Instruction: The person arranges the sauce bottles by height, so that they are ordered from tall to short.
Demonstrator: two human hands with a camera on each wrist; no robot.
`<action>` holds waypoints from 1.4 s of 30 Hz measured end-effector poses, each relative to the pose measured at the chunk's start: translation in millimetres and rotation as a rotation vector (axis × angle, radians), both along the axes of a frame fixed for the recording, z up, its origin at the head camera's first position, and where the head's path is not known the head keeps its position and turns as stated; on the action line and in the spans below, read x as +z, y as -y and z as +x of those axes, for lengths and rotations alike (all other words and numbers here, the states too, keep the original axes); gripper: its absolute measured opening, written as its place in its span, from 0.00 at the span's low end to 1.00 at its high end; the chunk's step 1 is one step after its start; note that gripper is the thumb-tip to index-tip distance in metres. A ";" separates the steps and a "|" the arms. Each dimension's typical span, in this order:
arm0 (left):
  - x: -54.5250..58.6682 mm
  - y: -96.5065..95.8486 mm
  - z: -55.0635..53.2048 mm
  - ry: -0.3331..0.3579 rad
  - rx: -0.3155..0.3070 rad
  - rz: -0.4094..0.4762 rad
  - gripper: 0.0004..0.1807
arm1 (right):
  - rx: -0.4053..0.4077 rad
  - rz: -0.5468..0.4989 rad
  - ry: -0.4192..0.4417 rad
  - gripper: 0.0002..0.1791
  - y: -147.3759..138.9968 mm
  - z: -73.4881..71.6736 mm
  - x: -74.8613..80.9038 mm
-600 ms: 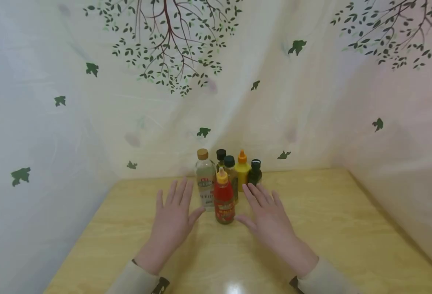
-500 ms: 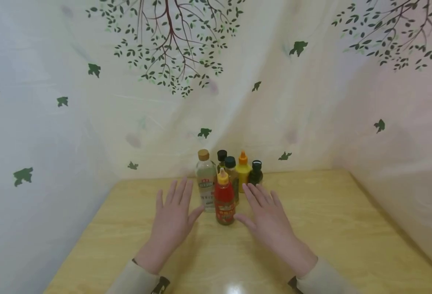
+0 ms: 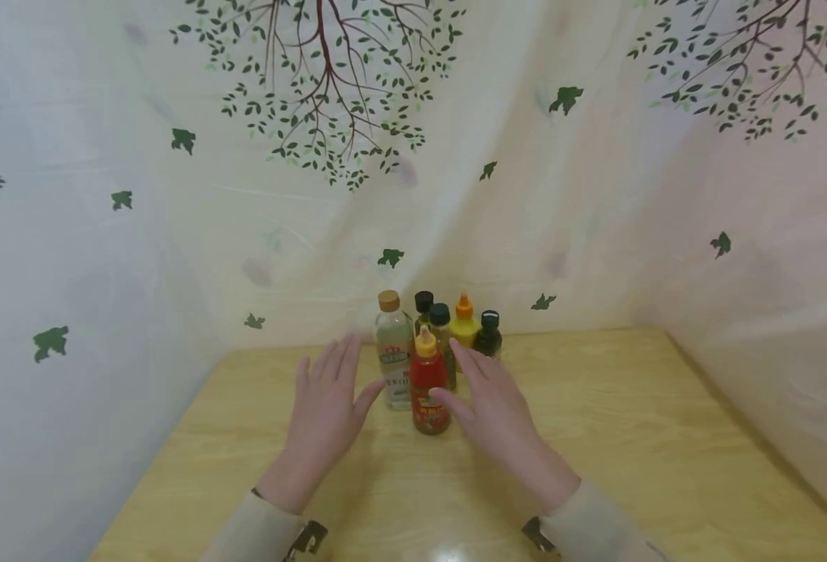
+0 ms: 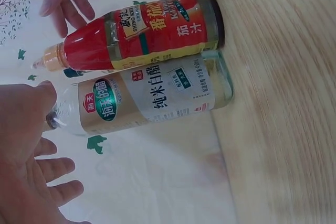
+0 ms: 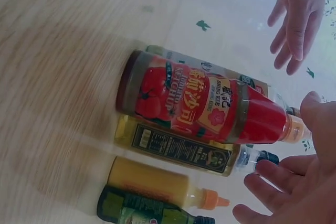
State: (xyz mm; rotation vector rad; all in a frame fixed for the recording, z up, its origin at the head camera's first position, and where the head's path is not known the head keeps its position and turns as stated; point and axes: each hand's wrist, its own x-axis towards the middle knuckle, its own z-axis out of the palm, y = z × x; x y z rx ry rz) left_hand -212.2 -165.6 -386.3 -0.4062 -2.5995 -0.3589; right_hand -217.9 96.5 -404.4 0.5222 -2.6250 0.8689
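Note:
A red ketchup bottle (image 3: 429,394) with a yellow cap stands at the front of a small cluster on the wooden table (image 3: 631,437). Just behind it on the left is a clear vinegar bottle (image 3: 393,355) with a tan cap. My left hand (image 3: 336,394) hovers open to the left of both, fingers spread, holding nothing. My right hand (image 3: 479,390) is open on the other side, its thumb close to the ketchup bottle; contact cannot be told. The wrist views show the ketchup bottle (image 4: 142,32) (image 5: 205,103), the vinegar bottle (image 4: 152,95) and both open palms (image 4: 21,150) (image 5: 299,182).
Behind the ketchup stand two dark-capped bottles (image 3: 441,324), a yellow bottle (image 3: 465,326) with an orange cap and a dark green bottle (image 3: 488,336). Leaf-printed curtains (image 3: 174,234) close in the table at the back, left and right.
My right hand has moved left and forward, closing in on the ketchup bottle. My left hand has edged slightly forward. The bottles have not moved.

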 end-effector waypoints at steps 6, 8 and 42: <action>3.0 -1.1 -2.7 -0.016 -0.004 0.049 0.44 | -0.028 -0.145 0.077 0.46 7.5 -7.5 6.9; 3.8 -2.4 -3.1 -0.032 -0.009 0.069 0.44 | -0.026 -0.206 0.078 0.44 10.7 -9.7 9.5; 36.6 -25.2 -14.6 -0.026 0.011 0.299 0.37 | 0.046 -0.331 0.063 0.27 23.0 -19.0 17.3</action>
